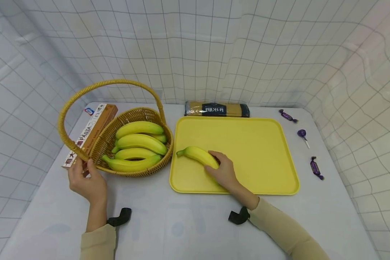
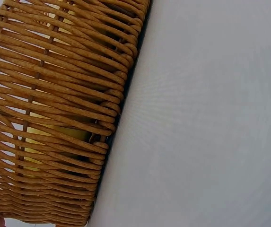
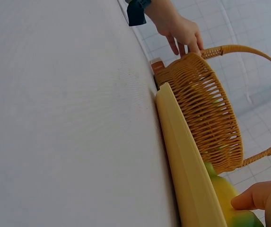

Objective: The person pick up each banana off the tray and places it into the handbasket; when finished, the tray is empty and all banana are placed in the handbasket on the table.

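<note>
A wicker basket (image 1: 143, 173) with a tall arched handle (image 1: 112, 82) stands on the left, with several yellow bananas (image 1: 141, 142) lying inside it. My left hand (image 1: 89, 182) pinches the basket's near-left rim, close to the foot of the handle. Over a yellow tray (image 1: 260, 159), my right hand (image 1: 223, 171) grips the right end of a single banana (image 1: 195, 154). That banana's stem points left, toward the basket. In the right wrist view, my thumb (image 3: 253, 198) presses on the banana (image 3: 222, 191) behind the tray's raised edge. The left wrist view shows mostly the basket's woven side (image 2: 55, 109).
A pasta box (image 1: 92, 131) lies along the basket's left side, with a small blue-and-red wrapped piece (image 1: 89, 111) behind it. A package labelled "la sicilia" (image 1: 217, 109) lies behind the tray. Right of the tray are wrapped candies (image 1: 316, 168) and a purple lollipop (image 1: 302, 134).
</note>
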{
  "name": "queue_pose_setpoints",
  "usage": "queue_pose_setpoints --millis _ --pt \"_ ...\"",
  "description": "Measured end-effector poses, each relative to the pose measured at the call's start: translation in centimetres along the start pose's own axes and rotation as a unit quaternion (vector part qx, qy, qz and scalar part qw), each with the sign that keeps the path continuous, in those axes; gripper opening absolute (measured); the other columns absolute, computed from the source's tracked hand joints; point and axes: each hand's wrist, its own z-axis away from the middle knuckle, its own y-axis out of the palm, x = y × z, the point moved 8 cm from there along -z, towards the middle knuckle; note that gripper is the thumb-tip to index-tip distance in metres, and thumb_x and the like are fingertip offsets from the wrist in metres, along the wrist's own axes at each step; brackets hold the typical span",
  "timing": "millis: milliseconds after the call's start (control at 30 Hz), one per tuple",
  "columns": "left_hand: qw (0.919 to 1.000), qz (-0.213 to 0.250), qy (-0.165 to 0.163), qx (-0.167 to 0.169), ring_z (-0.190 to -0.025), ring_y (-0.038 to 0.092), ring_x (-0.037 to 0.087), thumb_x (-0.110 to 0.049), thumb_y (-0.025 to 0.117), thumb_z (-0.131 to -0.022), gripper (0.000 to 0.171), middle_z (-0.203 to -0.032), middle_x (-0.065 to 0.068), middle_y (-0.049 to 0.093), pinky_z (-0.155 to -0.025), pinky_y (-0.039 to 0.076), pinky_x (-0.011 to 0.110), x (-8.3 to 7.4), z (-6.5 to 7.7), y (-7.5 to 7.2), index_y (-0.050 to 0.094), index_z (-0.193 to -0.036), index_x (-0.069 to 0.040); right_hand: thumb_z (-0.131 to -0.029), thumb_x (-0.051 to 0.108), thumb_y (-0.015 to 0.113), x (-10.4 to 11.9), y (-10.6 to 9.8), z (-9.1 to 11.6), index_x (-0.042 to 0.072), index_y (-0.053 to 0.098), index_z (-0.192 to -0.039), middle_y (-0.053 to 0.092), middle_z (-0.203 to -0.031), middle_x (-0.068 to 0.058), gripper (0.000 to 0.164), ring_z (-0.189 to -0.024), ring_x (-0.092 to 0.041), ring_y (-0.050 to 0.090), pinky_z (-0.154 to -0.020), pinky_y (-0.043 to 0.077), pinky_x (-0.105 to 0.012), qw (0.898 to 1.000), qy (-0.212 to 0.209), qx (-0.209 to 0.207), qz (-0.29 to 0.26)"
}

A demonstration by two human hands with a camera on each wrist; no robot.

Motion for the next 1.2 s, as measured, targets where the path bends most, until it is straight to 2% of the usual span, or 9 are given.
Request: queue_pose_setpoints --millis 167,333,467,567,733,933,1033,1200 --pt "1.0 -0.002 -0.001 -0.001 -0.087 0.048 -0.014 -0.023 0.058 -0.097 0.028 -0.099 -0.026 0.05 -0.073 0.04 0.01 0.1 0.0 0.0 0.071 -0.12 -0.014 -0.08 0.011 0.075 0.1 -0.5 -0.1 0.008 0.062 -0.129 0.065 -0.12 -0.011 0.051 -0.1 -0.025 0.06 -0.084 0.05 -0.037 1.0 0.02 -0.015 -0.017" --pt "1.0 -0.005 0.001 0.002 -0.088 0.048 -0.014 -0.023 0.058 -0.098 0.028 -0.099 -0.03 0.047 -0.074 0.041 0.009 0.2 0.0 0.0 0.071 -0.121 -0.014 -0.082 0.011 0.075 0.7 -1.4 -0.3 0.009 0.061 -0.13 0.063 -0.125 -0.01 0.051 -0.104 -0.026 0.06 -0.087 0.05 -0.04 0.998 0.031 -0.022 -0.04" --pt "1.0 -0.009 -0.001 0.002 -0.088 0.048 -0.015 -0.023 0.059 -0.097 0.028 -0.099 -0.027 0.049 -0.074 0.041 0.009 0.3 0.0 0.1 0.07 -0.122 -0.016 -0.083 0.012 0.075 1.1 -1.9 -0.5 0.009 0.06 -0.132 0.062 -0.128 -0.01 0.052 -0.108 -0.026 0.06 -0.089 0.051 -0.041 0.998 0.033 -0.02 -0.047" --pt "0.9999 -0.014 -0.004 0.001 -0.088 0.048 -0.015 -0.021 0.059 -0.097 0.028 -0.1 -0.017 0.056 -0.073 0.04 0.009 0.5 -0.1 0.2 0.07 -0.122 -0.017 -0.083 0.013 0.075 1.7 -2.1 -0.7 0.009 0.059 -0.133 0.061 -0.13 -0.009 0.052 -0.109 -0.025 0.06 -0.09 0.051 -0.04 0.998 0.026 -0.014 -0.048" --pt "0.9998 -0.02 -0.004 -0.003 -0.087 0.047 -0.015 -0.019 0.059 -0.097 0.028 -0.104 0.004 0.064 -0.073 0.04 0.009 0.6 -0.1 0.3 0.07 -0.122 -0.015 -0.083 0.012 0.074 3.6 -2.5 -1.2 0.009 0.059 -0.134 0.062 -0.128 -0.009 0.053 -0.107 -0.025 0.06 -0.088 0.051 -0.039 0.998 -0.011 -0.005 -0.056" --pt "0.9999 -0.017 -0.001 0.0 -0.087 0.047 -0.015 -0.021 0.059 -0.097 0.028 -0.107 0.013 0.065 -0.073 0.039 0.008 0.2 -0.1 0.3 0.07 -0.122 -0.014 -0.083 0.013 0.075 6.5 -2.0 -2.2 0.009 0.06 -0.133 0.064 -0.124 -0.009 0.053 -0.106 -0.023 0.058 -0.087 0.051 -0.037 0.996 -0.051 0.016 -0.067" --pt "0.9999 -0.017 -0.001 0.001 -0.088 0.047 -0.015 -0.022 0.059 -0.097 0.028 -0.107 0.012 0.065 -0.073 0.04 0.008 0.0 -0.1 0.2 0.07 -0.122 -0.014 -0.082 0.013 0.075 8.3 -1.2 -2.8 0.008 0.06 -0.133 0.064 -0.124 -0.01 0.053 -0.106 -0.023 0.058 -0.087 0.052 -0.038 0.994 -0.071 0.029 -0.074" --pt "0.9999 -0.014 -0.004 0.001 -0.088 0.048 -0.015 -0.024 0.058 -0.098 0.028 -0.102 -0.01 0.06 -0.074 0.041 0.009 -0.1 0.0 0.1 0.071 -0.121 -0.016 -0.083 0.014 0.074 11.2 0.9 -4.2 0.007 0.059 -0.134 0.064 -0.124 -0.011 0.053 -0.106 -0.023 0.06 -0.088 0.052 -0.038 0.99 -0.101 0.058 -0.081"
